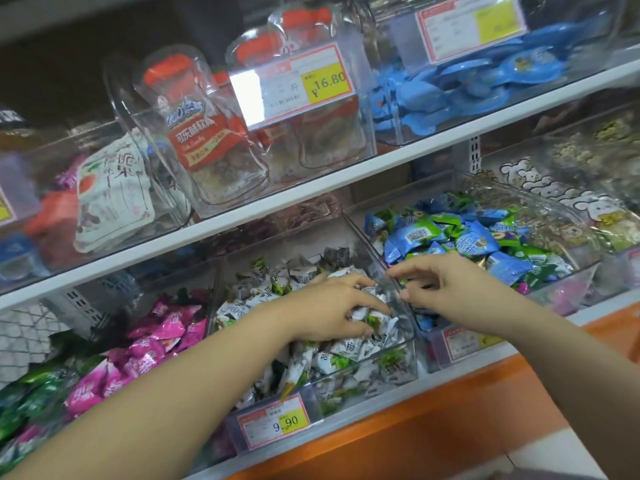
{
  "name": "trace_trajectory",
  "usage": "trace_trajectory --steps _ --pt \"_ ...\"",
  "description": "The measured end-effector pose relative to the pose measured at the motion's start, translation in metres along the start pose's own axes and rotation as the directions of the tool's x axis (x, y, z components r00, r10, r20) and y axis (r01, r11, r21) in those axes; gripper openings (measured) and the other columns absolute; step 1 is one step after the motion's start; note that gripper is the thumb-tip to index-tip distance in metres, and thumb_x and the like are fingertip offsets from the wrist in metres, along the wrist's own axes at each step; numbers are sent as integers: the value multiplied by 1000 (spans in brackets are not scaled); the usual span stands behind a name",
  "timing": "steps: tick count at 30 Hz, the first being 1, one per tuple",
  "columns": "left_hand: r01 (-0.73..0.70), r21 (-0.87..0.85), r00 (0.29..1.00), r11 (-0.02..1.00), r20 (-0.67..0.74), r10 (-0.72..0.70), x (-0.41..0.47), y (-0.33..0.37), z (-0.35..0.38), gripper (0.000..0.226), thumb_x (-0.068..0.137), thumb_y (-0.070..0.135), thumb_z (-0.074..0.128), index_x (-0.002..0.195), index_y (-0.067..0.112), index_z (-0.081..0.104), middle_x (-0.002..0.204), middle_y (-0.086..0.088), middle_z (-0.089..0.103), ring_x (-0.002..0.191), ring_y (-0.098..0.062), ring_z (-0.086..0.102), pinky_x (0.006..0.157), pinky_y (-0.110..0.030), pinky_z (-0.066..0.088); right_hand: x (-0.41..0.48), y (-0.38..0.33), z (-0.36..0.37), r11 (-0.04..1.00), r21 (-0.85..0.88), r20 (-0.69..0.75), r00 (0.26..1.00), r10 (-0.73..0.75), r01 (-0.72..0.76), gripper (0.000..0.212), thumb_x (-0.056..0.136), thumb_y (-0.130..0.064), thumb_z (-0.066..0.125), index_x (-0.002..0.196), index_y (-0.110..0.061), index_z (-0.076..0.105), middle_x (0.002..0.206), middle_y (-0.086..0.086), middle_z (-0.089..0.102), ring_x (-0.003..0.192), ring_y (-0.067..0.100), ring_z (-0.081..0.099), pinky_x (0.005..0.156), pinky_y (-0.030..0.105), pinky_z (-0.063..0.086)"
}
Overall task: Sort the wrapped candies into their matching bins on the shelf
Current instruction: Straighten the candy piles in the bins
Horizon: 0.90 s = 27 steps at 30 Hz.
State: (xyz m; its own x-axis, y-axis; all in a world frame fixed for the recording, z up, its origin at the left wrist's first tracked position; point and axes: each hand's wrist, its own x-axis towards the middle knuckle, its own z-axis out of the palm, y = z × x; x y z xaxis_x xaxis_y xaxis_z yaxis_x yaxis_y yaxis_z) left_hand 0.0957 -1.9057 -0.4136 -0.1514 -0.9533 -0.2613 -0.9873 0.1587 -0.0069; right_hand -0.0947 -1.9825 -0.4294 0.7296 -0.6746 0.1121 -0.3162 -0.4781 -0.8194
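Wrapped candies (346, 348): sorting looks midway.
Left hand (332, 306) grips white ones in middle bin (363, 249); right hand (446, 285) curled, hold unclear.

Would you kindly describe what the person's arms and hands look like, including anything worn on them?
The left forearm and right forearm are bare as far as the frame shows: no sleeves or cuffs appear. The left hand and right hand wear no gloves, and no rings, watch or bracelets are visible. The picture is too soft to judge the fingernails.
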Motion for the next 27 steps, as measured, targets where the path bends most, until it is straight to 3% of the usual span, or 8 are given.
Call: trace_trajectory --steps 3,6,9,12,16,19,22,27 --pt "54 121 997 991 -54 -48 7 -10 -2 39 94 38 53 131 47 44 139 5 35 105 -14 51 110 -45 23 2 2 -1 1000 27 -5 1000 -3 3 28 90 -18 61 114 -33 62 103 -15 64 91 -4 59 73 13 45" --pt "84 136 994 987 -80 -74 9 -30 -1 40 94 34 55 131 44 44 115 5 42 104 -16 50 93 -41 43 3 5 1 1000 24 -14 1000 3 -2 29 91 -18 61 116 -33 62 102 -15 64 95 0 60 76 14 47" --pt "170 11 982 985 -90 -168 10 -45 -1 36 94 33 55 129 40 48 134 0 44 117 -19 51 93 -33 45 3 8 1 1000 23 -14 1000 9 -9 30 91 -19 61 118 -34 61 102 -9 65 91 1 60 72 12 47" --pt "224 -83 966 971 -109 -232 13 -54 -2 34 97 31 50 130 35 48 129 6 51 76 2 54 61 -11 39 3 8 0 1000 30 -3 1000 1 -1 30 92 -19 60 118 -33 61 94 -22 59 73 -11 55 56 3 40" --pt "306 -206 933 929 -127 -336 15 -63 1 34 97 33 49 131 33 45 112 3 59 42 0 42 43 -17 32 5 10 0 999 35 -7 1000 0 1 30 92 -18 60 118 -31 62 94 -24 58 83 -7 57 59 2 39" --pt "367 -219 894 904 -187 -408 20 -64 -1 37 95 34 53 132 29 46 123 -2 56 54 -8 48 51 -24 38 6 10 1 999 36 -6 1000 0 1 31 92 -18 60 119 -31 62 102 -19 61 92 -1 60 66 5 43" --pt "360 -267 885 894 -207 -418 16 -63 -4 53 92 41 56 140 29 37 141 -2 44 88 -15 58 77 -26 47 5 11 0 1000 21 -1 1000 -6 6 30 92 -18 60 117 -33 62 106 -14 64 86 -2 59 62 3 42" --pt "266 -359 899 895 -243 -365 -15 -53 -15 62 86 52 57 143 40 34 148 14 35 132 -8 38 99 -22 32 4 -1 3 982 -172 -35 996 -81 74 29 92 -21 58 119 -31 61 114 -6 62 75 -7 57 70 8 46"
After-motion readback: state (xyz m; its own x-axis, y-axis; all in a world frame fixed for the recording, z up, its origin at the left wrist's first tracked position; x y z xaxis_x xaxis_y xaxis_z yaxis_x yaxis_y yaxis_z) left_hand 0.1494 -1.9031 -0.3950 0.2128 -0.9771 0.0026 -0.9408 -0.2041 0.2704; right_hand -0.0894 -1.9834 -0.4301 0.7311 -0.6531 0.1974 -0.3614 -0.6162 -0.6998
